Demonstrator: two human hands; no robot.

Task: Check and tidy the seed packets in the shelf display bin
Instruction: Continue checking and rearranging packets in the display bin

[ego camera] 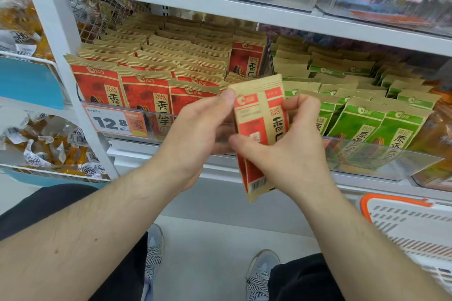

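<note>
Head view: both hands, left hand (195, 129) and right hand (288, 151), seemingly pinch red seed packet (260, 115) between them.

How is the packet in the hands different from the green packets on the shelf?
The held packet is red and tan; the green packets are green and tan. The held packet is out of the bin, gripped by the left hand and right hand; the green packets stand in rows in the bin. The held packet shows a barcode side; the green packets face front. Both share the same logo.

White shelf (171, 151) with red seed packets (144, 95) beside green seed packets (354, 120).
</note>
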